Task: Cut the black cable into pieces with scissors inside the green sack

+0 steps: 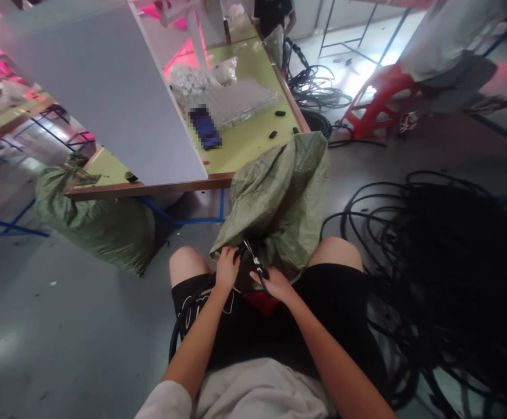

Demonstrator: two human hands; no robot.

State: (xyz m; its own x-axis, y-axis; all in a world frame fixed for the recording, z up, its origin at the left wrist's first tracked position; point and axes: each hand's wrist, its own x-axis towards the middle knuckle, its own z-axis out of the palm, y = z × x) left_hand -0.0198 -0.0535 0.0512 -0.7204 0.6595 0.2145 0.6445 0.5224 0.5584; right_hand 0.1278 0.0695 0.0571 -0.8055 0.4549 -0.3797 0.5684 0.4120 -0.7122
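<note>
My left hand (pixel 227 266) is closed around a black cable (pixel 178 326), which loops down beside my left thigh. In my right hand (pixel 276 284) is a slim hand tool (pixel 257 262) with a black handle and thin bright metal tips; its exact kind is too small to make out. Those tips point forward, close to the cable end by my left fingers. Both hands are between my knees at the mouth of an open green woven sack (pixel 279 192). The sack leans against the table's front corner, and its dark inside is mostly hidden. Something red (pixel 262 302) shows below my hands.
A yellow-topped table (pixel 244 151) holds a white panel (pixel 117 99), a blurred-out phone-like object (pixel 205 127), clear plastic bags (pixel 244 99) and small black pieces (pixel 273 134). A tied green sack (pixel 105 233) lies left. Black cable coils (pixel 463 279) lie right. A person sits on a red stool (pixel 379 99).
</note>
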